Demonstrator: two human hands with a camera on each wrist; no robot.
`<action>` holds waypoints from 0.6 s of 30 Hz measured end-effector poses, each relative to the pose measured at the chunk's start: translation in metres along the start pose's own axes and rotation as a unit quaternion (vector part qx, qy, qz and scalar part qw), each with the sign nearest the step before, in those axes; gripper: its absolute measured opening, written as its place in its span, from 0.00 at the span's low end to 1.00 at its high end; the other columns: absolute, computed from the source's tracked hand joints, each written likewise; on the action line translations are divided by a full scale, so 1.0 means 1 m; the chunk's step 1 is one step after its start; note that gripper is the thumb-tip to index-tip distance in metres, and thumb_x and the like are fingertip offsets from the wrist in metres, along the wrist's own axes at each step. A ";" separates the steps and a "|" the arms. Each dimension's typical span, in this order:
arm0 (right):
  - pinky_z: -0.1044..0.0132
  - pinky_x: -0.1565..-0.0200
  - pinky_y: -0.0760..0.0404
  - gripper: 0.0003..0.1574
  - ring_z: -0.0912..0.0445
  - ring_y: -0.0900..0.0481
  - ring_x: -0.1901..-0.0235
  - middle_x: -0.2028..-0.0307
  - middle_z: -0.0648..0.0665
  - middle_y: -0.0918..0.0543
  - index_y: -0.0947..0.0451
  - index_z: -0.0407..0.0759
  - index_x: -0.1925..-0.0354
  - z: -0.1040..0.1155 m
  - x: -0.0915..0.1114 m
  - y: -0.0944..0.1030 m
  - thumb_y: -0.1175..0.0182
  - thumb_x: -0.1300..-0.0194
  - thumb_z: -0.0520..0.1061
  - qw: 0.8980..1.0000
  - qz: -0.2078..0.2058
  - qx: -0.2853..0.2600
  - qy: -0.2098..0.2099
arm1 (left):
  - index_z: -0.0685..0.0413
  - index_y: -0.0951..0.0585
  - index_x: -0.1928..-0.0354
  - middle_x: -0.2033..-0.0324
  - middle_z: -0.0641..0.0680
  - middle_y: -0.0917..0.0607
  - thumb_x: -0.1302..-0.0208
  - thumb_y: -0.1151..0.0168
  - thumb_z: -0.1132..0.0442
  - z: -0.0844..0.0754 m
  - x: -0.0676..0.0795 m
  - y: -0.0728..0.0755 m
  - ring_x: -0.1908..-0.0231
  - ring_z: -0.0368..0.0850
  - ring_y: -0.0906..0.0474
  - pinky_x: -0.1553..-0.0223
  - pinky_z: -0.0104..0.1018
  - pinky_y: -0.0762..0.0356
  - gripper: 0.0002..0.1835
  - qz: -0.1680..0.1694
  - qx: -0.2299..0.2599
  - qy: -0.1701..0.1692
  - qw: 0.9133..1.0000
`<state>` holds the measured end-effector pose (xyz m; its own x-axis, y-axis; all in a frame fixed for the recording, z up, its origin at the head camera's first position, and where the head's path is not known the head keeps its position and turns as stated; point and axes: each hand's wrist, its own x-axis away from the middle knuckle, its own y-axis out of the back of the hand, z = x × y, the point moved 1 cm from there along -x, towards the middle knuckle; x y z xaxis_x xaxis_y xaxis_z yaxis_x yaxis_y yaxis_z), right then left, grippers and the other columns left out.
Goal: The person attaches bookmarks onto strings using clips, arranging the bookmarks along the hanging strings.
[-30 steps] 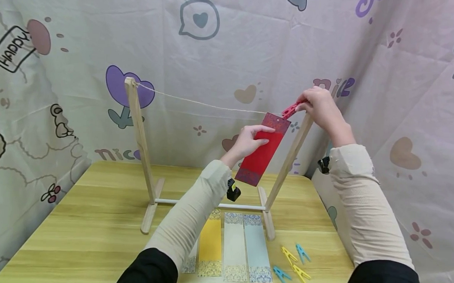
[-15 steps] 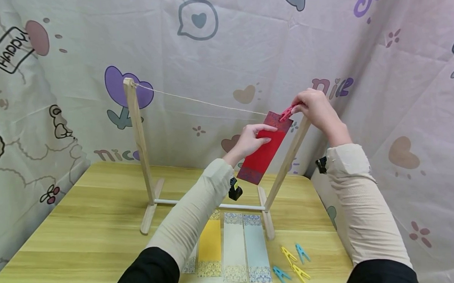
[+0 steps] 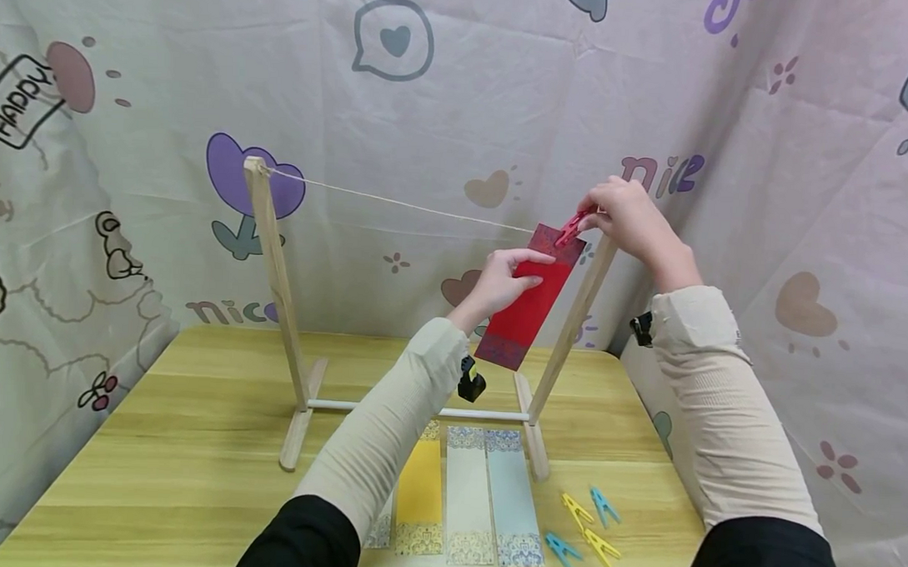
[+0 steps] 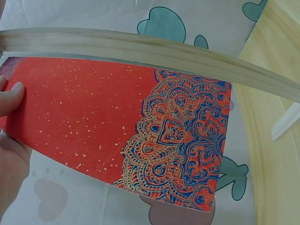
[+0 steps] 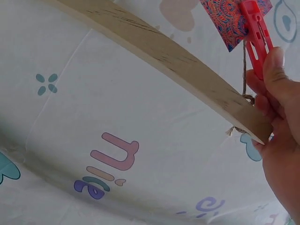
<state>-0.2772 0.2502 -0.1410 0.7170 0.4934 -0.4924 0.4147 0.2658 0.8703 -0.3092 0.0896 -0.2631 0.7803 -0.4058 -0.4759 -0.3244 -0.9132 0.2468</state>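
Red card (image 3: 526, 311) is gripped by left hand (image 3: 497, 283). Red clothespin (image 3: 572, 227) is pinched in right hand (image 3: 636, 223), nose over card's top

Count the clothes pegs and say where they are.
5: a red peg in the right hand, at the red card; on the table's right side, a far yellow peg, far blue peg, near yellow peg and near blue peg. Sleeves could hide more.
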 end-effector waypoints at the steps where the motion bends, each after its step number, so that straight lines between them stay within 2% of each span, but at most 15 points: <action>1: 0.54 0.62 0.36 0.07 0.48 0.33 0.67 0.71 0.38 0.22 0.22 0.32 0.68 0.000 0.000 0.000 0.37 0.49 0.32 1.000 0.007 0.009 0.002 | 0.55 0.20 0.52 0.52 0.53 0.22 0.44 0.41 0.72 0.000 0.000 0.000 0.56 0.44 0.27 0.66 0.32 0.23 0.17 0.001 0.003 0.002 1.000; 3: 0.54 0.62 0.39 0.08 0.48 0.34 0.66 0.70 0.38 0.22 0.22 0.33 0.66 0.001 0.000 0.000 0.37 0.48 0.34 0.999 0.024 0.026 0.002 | 0.55 0.21 0.52 0.51 0.53 0.22 0.44 0.41 0.72 0.002 0.001 0.000 0.56 0.45 0.27 0.66 0.32 0.23 0.17 0.002 0.007 0.005 1.000; 8: 0.52 0.61 0.41 0.14 0.47 0.36 0.60 0.64 0.37 0.20 0.22 0.33 0.59 0.002 0.000 -0.002 0.37 0.47 0.37 0.998 0.050 0.041 0.001 | 0.56 0.20 0.53 0.52 0.52 0.22 0.44 0.41 0.73 0.004 0.002 0.002 0.55 0.43 0.28 0.64 0.30 0.24 0.16 0.003 -0.005 -0.002 1.000; 12: 0.51 0.60 0.42 0.19 0.46 0.36 0.58 0.62 0.36 0.20 0.23 0.32 0.55 0.003 0.001 0.000 0.37 0.47 0.39 0.998 0.054 0.042 -0.004 | 0.57 0.19 0.55 0.55 0.53 0.20 0.44 0.42 0.73 0.005 0.001 0.003 0.55 0.42 0.28 0.62 0.29 0.25 0.14 0.006 -0.017 -0.013 1.000; 18: 0.50 0.59 0.42 0.23 0.47 0.35 0.58 0.60 0.36 0.20 0.24 0.33 0.53 0.002 0.003 0.001 0.35 0.48 0.41 0.998 0.051 0.030 -0.015 | 0.59 0.19 0.56 0.56 0.54 0.19 0.43 0.43 0.73 0.007 0.002 0.003 0.55 0.44 0.27 0.63 0.28 0.25 0.13 0.008 -0.022 -0.010 1.000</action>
<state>-0.2736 0.2498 -0.1415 0.7730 0.4903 -0.4025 0.3715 0.1642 0.9138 -0.3124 0.0854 -0.2689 0.7637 -0.4223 -0.4883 -0.3127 -0.9037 0.2924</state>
